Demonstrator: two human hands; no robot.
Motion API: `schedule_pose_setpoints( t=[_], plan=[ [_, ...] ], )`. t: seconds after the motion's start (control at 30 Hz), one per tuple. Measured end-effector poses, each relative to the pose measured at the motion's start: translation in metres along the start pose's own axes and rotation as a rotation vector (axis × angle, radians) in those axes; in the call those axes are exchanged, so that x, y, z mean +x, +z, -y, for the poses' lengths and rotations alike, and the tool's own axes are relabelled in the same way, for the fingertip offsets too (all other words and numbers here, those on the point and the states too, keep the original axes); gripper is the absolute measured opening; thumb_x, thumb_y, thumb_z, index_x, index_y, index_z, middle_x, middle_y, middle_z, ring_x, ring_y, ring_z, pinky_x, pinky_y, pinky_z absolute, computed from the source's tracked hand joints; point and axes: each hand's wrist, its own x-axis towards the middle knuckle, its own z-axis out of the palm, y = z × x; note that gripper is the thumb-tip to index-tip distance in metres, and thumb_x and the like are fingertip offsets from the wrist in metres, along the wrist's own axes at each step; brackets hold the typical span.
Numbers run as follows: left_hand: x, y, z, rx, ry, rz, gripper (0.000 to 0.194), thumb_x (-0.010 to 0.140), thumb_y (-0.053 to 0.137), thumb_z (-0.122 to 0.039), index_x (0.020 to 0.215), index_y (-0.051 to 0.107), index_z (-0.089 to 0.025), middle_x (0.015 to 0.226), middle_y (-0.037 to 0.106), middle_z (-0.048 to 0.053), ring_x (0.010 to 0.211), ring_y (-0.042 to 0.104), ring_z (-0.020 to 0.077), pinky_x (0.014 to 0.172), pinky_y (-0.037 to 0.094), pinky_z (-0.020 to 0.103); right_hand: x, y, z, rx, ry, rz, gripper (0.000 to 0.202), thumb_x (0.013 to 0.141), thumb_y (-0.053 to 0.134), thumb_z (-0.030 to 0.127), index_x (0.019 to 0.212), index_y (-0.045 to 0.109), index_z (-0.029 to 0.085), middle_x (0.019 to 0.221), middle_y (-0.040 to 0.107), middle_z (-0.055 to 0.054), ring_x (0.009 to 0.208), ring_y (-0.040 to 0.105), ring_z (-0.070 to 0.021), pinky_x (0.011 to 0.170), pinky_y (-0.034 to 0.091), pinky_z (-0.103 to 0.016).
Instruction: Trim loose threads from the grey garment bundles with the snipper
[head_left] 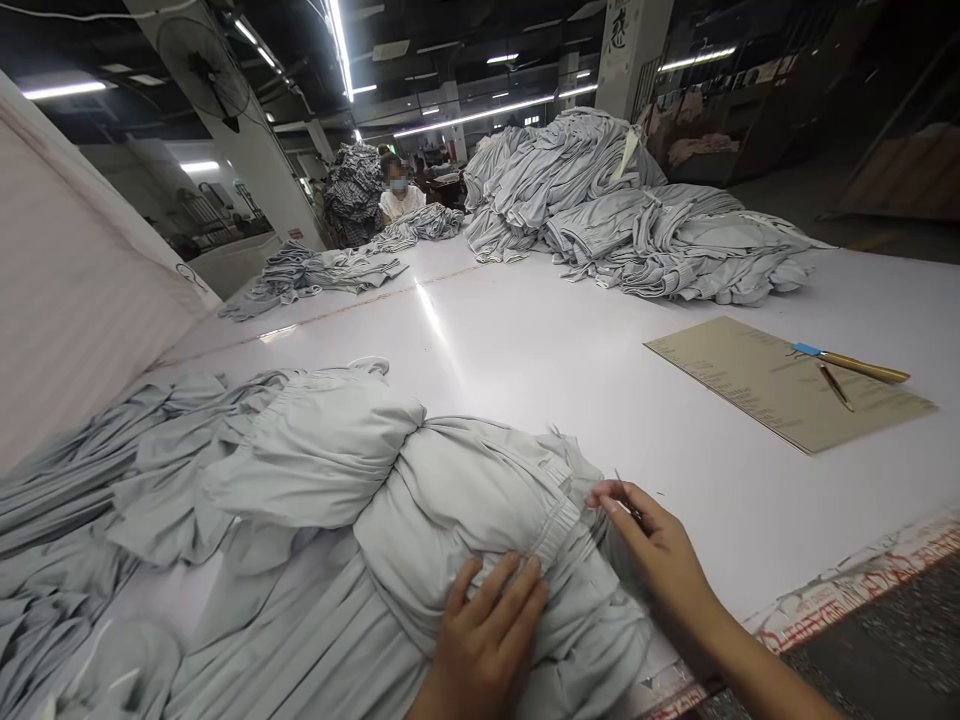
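A light grey garment (465,490) with gathered elastic bands lies bunched on the table in front of me. My left hand (491,630) rests on it with the fingers stretched out, pressing the cloth. At the garment's right edge, my right hand (652,540) is closed around small thread snips (634,512), their thin tip pointing up past the fingers. The thumb and forefinger are close to the cloth edge; whether they pinch it I cannot tell. More grey garments (150,460) spread out to the left and beneath.
A large heap of grey garments (585,190) stands at the back right, smaller piles (315,275) at the back left. On the right, a brown card (750,385) bears a gold pen (835,387) and a blue-and-gold cutter (862,365). Beyond the table is a masked person (401,200).
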Motion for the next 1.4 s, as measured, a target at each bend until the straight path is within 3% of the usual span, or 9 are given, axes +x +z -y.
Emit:
schedule_pose_setpoints(
  t=[0.23, 0.5, 0.73, 0.83, 0.93, 1.07, 1.17, 1.27, 1.4],
  plan=[
    [0.019, -0.012, 0.001, -0.172, -0.164, 0.024, 0.029, 0.077, 0.056, -0.014, 0.105, 0.062, -0.018, 0.108, 0.072, 0.008, 0.103, 0.062, 0.024, 0.096, 0.037, 0.037, 0.011, 0.015, 0.039, -0.017, -0.022, 0.136, 0.029, 0.084, 0.059, 0.047, 0.092, 0.062, 0.02, 0.079, 0.065, -0.001, 0.077, 0.061, -0.022, 0.074, 0.049, -0.032],
    [0.053, -0.041, 0.012, -0.754, -1.118, -0.045, 0.023, 0.071, 0.064, -0.025, 0.091, 0.064, -0.016, 0.079, 0.068, 0.005, 0.075, 0.063, 0.023, 0.072, 0.05, 0.035, -0.009, 0.043, 0.105, 0.13, -0.214, 0.506, 0.017, 0.093, 0.051, 0.035, 0.091, 0.061, 0.021, 0.084, 0.064, 0.0, 0.08, 0.061, -0.017, 0.071, 0.049, -0.024],
    [0.024, -0.101, 0.043, -0.782, -1.606, -0.736, 0.026, 0.061, 0.067, -0.025, 0.085, 0.063, -0.017, 0.068, 0.066, 0.0, 0.077, 0.067, 0.0247, 0.074, 0.052, 0.034, -0.005, 0.034, 0.088, -0.15, -0.402, 0.726, 0.032, 0.084, 0.066, 0.029, 0.115, 0.057, 0.026, 0.11, 0.066, -0.003, 0.089, 0.064, -0.0191, 0.071, 0.049, -0.024],
    [0.014, -0.117, 0.042, -0.324, -1.512, -0.486, 0.027, 0.067, 0.059, -0.028, 0.091, 0.063, -0.017, 0.078, 0.066, 0.005, 0.083, 0.065, 0.0293, 0.077, 0.051, 0.041, -0.003, 0.033, 0.073, -0.248, -0.457, 0.745, 0.033, 0.086, 0.057, 0.015, 0.117, 0.056, 0.028, 0.122, 0.063, -0.003, 0.1, 0.063, -0.0188, 0.078, 0.048, -0.024],
    [0.014, -0.116, 0.032, 0.236, -1.081, -0.155, 0.038, 0.075, 0.053, -0.029, 0.111, 0.057, -0.017, 0.111, 0.063, 0.014, 0.1, 0.061, 0.0339, 0.092, 0.042, 0.049, -0.003, 0.04, 0.066, -0.265, -0.563, 0.642, 0.042, 0.08, 0.046, 0.003, 0.114, 0.054, 0.026, 0.108, 0.068, -0.003, 0.089, 0.066, -0.017, 0.07, 0.048, -0.023],
    [0.023, -0.097, 0.016, 0.125, -0.519, 0.235, 0.033, 0.076, 0.053, -0.022, 0.108, 0.057, -0.021, 0.094, 0.069, 0.009, 0.086, 0.065, 0.0266, 0.079, 0.046, 0.037, -0.003, 0.044, 0.066, -0.255, -0.675, 0.561, 0.041, 0.074, 0.042, 0.003, 0.107, 0.052, 0.023, 0.096, 0.067, -0.005, 0.081, 0.065, -0.0197, 0.066, 0.048, -0.028],
    [0.031, -0.083, 0.012, -0.014, -0.665, 0.477, 0.014, 0.069, 0.05, -0.012, 0.077, 0.054, -0.023, 0.068, 0.064, 0.002, 0.063, 0.06, 0.0224, 0.057, 0.039, 0.03, -0.006, 0.04, 0.068, -0.225, -0.772, 0.498, 0.038, 0.077, 0.042, 0.004, 0.108, 0.048, 0.024, 0.098, 0.066, -0.007, 0.085, 0.064, -0.0223, 0.069, 0.048, -0.032],
    [0.033, -0.078, 0.01, -0.23, -0.971, 0.24, 0.017, 0.069, 0.047, -0.007, 0.074, 0.046, -0.023, 0.062, 0.052, -0.004, 0.056, 0.052, 0.016, 0.052, 0.034, 0.024, -0.017, 0.037, 0.069, -0.166, -0.809, 0.468, 0.039, 0.077, 0.045, 0.003, 0.108, 0.047, 0.025, 0.096, 0.065, -0.005, 0.084, 0.064, -0.0218, 0.07, 0.048, -0.031],
    [0.027, -0.076, -0.001, -0.7, -1.093, -0.126, 0.014, 0.074, 0.052, -0.012, 0.078, 0.045, -0.023, 0.068, 0.048, -0.005, 0.061, 0.049, 0.0124, 0.057, 0.04, 0.02, -0.034, 0.039, 0.079, -0.046, -0.479, 0.561, 0.017, 0.086, 0.051, 0.013, 0.099, 0.052, 0.024, 0.09, 0.061, -0.003, 0.081, 0.06, -0.0187, 0.07, 0.047, -0.027]
  ],
)
